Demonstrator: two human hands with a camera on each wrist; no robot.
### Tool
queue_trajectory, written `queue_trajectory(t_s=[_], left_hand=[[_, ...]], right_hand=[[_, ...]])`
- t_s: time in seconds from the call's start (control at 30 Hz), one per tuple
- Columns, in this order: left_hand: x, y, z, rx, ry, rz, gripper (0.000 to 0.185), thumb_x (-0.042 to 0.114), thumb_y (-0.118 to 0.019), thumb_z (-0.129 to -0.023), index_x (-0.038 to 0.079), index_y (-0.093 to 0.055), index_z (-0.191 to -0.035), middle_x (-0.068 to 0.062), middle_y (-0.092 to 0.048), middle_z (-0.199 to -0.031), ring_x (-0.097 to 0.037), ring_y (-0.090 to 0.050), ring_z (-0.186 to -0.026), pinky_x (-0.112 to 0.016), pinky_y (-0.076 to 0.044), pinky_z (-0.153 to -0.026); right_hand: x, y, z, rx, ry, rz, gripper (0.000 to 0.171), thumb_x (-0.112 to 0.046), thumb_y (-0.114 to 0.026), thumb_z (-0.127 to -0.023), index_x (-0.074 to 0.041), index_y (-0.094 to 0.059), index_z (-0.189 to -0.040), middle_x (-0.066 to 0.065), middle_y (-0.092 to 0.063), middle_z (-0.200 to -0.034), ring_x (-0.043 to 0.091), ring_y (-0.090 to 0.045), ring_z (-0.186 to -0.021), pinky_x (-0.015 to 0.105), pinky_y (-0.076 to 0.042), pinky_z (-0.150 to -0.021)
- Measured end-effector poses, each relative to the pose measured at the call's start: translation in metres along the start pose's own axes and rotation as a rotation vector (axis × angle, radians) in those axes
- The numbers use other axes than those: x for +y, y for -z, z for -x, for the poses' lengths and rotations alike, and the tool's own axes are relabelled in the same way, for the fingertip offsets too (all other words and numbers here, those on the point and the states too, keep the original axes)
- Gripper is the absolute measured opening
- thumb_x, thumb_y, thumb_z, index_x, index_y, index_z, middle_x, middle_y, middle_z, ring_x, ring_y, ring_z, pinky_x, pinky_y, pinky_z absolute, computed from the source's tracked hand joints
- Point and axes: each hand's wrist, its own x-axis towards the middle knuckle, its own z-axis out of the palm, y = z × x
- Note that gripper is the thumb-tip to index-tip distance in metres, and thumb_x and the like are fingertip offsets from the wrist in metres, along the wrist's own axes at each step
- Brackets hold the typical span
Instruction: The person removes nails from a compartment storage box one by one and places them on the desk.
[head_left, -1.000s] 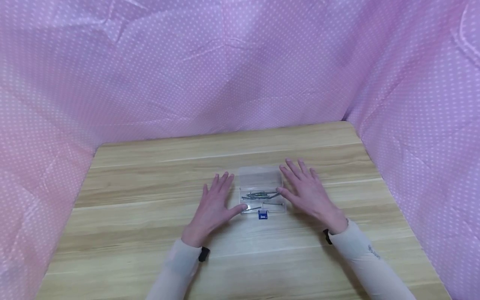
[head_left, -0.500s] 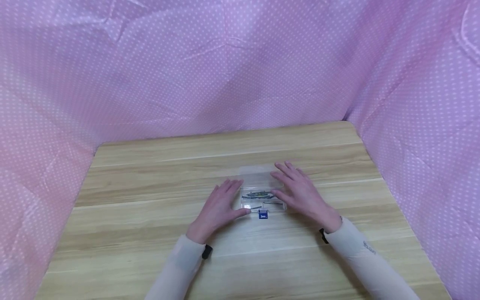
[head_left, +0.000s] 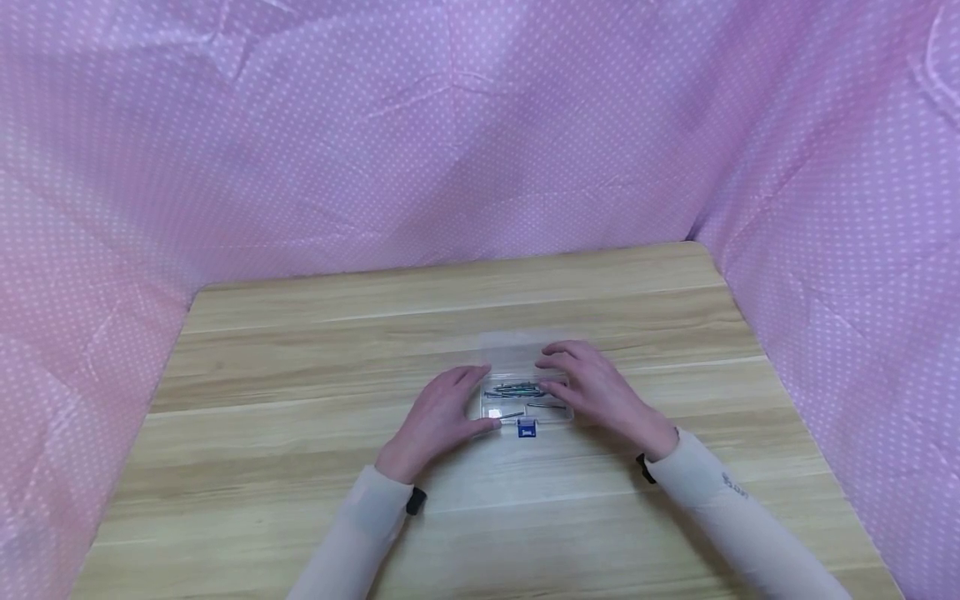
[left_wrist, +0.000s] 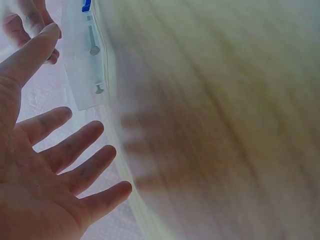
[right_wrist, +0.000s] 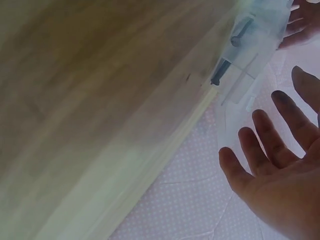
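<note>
A clear plastic compartment box [head_left: 551, 417] sits on the wood-grain table [head_left: 300, 417], just toward 5 o'clock from the middle of the head view. Its see-through lid [head_left: 510, 358] lies folded back toward 12 o'clock; a blue latch [head_left: 527, 428] marks its 6 o'clock edge. A bunch of metal fasteners [head_left: 513, 390], screws or nails, fills the long compartment, with one more in each smaller compartment.

The left hand [head_left: 438, 408] is at the box's 9 o'clock side, fingers spread apart, thumb near the 7 o'clock corner. The right hand [head_left: 596, 392] is at 3 o'clock, fingers apart and slightly bent, its thumb over the box. Whether either touches it, I cannot tell. Pink polka-dot fabric [head_left: 375, 150] hangs beyond, at 12 o'clock.
</note>
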Motion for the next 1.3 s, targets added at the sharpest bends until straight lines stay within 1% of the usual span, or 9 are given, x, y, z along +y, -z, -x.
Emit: queue_trajectory(t_s=[0.13, 0.3, 0.4, 0.57, 0.87, 1.07, 1.3], left_hand=[[-0.001, -0.002, -0.001, -0.002, -0.001, -0.003, 0.088, 0.053, -0.083, -0.084, 0.015, -0.048, -0.155, -0.013, -0.052, -0.152, -0.033, -0.046, -0.142, -0.052, -0.036, -0.118], [-0.003, -0.004, -0.003, 0.007, -0.021, -0.019, 0.087, 0.052, -0.083, -0.084, 0.013, -0.049, -0.153, -0.013, -0.054, -0.151, -0.032, -0.048, -0.141, -0.051, -0.038, -0.117], [-0.004, -0.005, -0.003, 0.016, -0.035, -0.027, 0.086, 0.052, -0.083, -0.084, 0.012, -0.051, -0.152, -0.012, -0.055, -0.150, -0.032, -0.049, -0.140, -0.050, -0.038, -0.117], [-0.006, -0.006, -0.003, 0.020, -0.053, -0.031, 0.084, 0.051, -0.083, -0.084, 0.010, -0.052, -0.150, -0.012, -0.057, -0.148, -0.032, -0.049, -0.140, -0.050, -0.038, -0.117], [-0.005, -0.005, -0.003, -0.012, -0.019, -0.010, 0.081, 0.051, -0.081, -0.086, 0.010, -0.053, -0.150, -0.011, -0.057, -0.148, -0.035, -0.046, -0.143, -0.051, -0.036, -0.118], [-0.003, -0.004, -0.002, -0.018, -0.002, -0.006, 0.080, 0.052, -0.081, -0.086, 0.009, -0.055, -0.149, -0.013, -0.058, -0.148, -0.035, -0.045, -0.143, -0.051, -0.036, -0.118], [-0.002, -0.004, -0.003, -0.018, 0.010, -0.005, 0.079, 0.049, -0.082, -0.086, 0.009, -0.056, -0.148, -0.013, -0.060, -0.146, -0.036, -0.045, -0.143, -0.051, -0.035, -0.119]], right_hand=[[0.001, -0.003, -0.001, -0.020, 0.022, 0.006, 0.025, -0.020, -0.080, -0.093, -0.010, -0.077, -0.115, 0.007, -0.065, -0.127, 0.026, -0.058, -0.120, 0.049, -0.050, -0.104], [0.000, -0.005, -0.003, -0.049, 0.031, 0.006, 0.017, -0.017, -0.080, -0.092, -0.011, -0.079, -0.108, 0.004, -0.065, -0.119, 0.023, -0.058, -0.112, 0.045, -0.051, -0.099], [0.000, -0.006, -0.005, -0.068, 0.024, 0.010, 0.015, -0.017, -0.080, -0.092, -0.012, -0.080, -0.106, 0.003, -0.064, -0.117, 0.022, -0.057, -0.111, 0.045, -0.050, -0.099], [0.000, -0.007, -0.007, -0.082, 0.039, 0.026, 0.013, -0.017, -0.080, -0.092, -0.013, -0.080, -0.104, 0.004, -0.064, -0.117, 0.024, -0.056, -0.112, 0.045, -0.048, -0.101], [0.001, -0.008, -0.008, -0.095, 0.052, 0.048, 0.011, -0.018, -0.079, -0.093, -0.014, -0.081, -0.103, 0.006, -0.064, -0.120, 0.024, -0.056, -0.114, 0.046, -0.047, -0.102], [0.001, -0.008, -0.009, -0.105, 0.049, 0.067, 0.011, -0.019, -0.078, -0.094, -0.015, -0.081, -0.104, 0.005, -0.063, -0.121, 0.025, -0.055, -0.114, 0.046, -0.047, -0.102], [0.002, -0.008, -0.011, -0.107, 0.056, 0.091, 0.012, -0.018, -0.080, -0.093, -0.015, -0.082, -0.104, 0.003, -0.063, -0.116, 0.022, -0.054, -0.108, 0.042, -0.047, -0.097]])
